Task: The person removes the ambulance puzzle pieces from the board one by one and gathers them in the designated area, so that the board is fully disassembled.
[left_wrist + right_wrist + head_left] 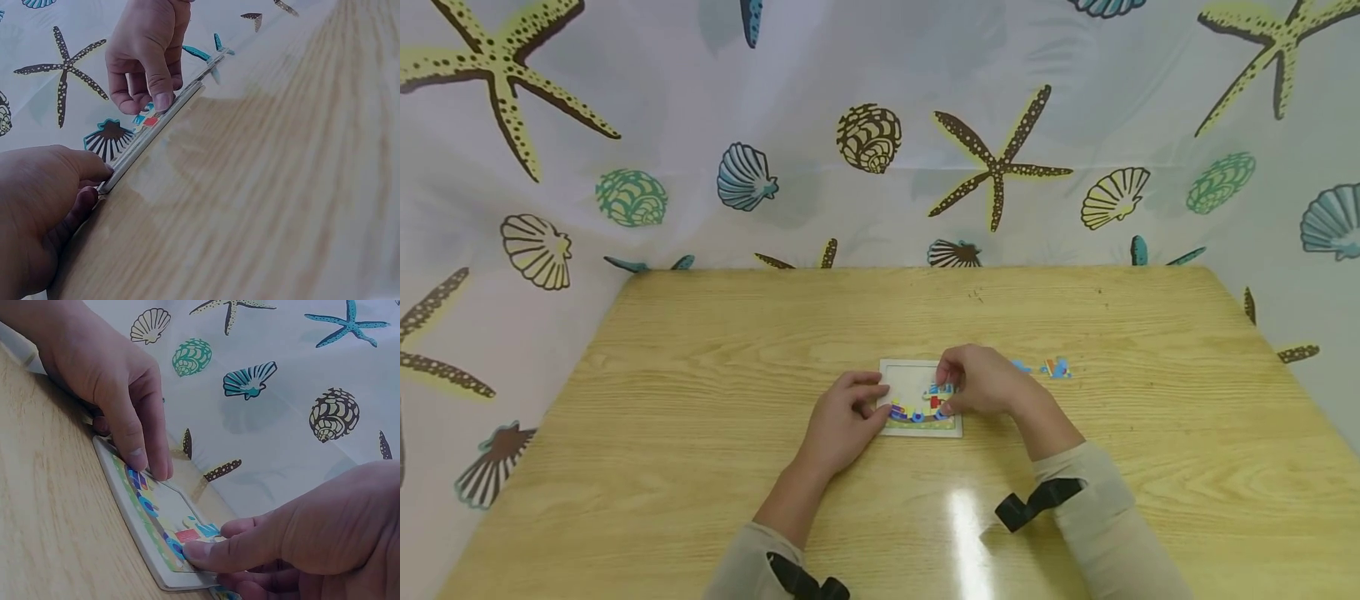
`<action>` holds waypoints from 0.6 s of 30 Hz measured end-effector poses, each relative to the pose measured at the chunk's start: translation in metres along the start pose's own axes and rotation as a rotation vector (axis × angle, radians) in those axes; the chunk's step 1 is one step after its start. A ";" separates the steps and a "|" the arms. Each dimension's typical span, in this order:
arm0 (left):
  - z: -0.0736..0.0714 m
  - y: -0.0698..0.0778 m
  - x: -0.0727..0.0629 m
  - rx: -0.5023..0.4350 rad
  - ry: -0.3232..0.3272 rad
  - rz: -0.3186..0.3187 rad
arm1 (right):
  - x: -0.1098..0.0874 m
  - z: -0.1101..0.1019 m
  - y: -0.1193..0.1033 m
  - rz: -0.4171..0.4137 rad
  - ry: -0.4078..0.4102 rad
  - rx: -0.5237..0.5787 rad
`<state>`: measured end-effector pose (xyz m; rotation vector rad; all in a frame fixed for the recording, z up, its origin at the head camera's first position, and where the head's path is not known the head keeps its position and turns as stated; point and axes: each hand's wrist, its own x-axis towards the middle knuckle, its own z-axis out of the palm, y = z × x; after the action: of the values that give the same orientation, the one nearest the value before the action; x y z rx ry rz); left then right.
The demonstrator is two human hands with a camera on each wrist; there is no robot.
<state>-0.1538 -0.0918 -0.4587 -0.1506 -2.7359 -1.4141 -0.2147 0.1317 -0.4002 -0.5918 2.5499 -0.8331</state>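
A small jigsaw puzzle board [892, 373] with a pale raised frame lies flat on the table. Colourful pieces with blue wheels and a green strip [145, 506] fill its near side; its far side is bare. My left hand [844, 421] holds the board's left edge, the thumb near the lower left corner. At the board's right side, my right hand [988, 382] pinches a puzzle piece with a red patch [187, 535] between thumb and fingers, low against the board. The fingers partly cover this piece. In the left wrist view the board [140, 147] shows almost edge-on.
Loose puzzle pieces [1057, 368] lie on the wooden table [737, 333] to the right of the board, one of them partly behind my right hand. A white cloth [820, 67] printed with shells and starfish stands around the table's back and sides.
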 end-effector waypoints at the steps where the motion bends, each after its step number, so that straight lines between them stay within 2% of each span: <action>1: 0.000 0.000 0.000 -0.001 0.000 0.000 | 0.000 -0.001 0.000 -0.008 0.000 0.006; 12: -0.001 -0.002 0.001 -0.003 -0.001 0.003 | -0.006 -0.007 -0.001 -0.036 -0.049 0.195; 18: 0.001 -0.003 0.001 0.001 -0.003 -0.004 | -0.006 -0.005 -0.001 0.026 -0.088 0.334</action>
<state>-0.1553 -0.0930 -0.4614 -0.1475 -2.7403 -1.4151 -0.2119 0.1358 -0.3943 -0.4766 2.2648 -1.1642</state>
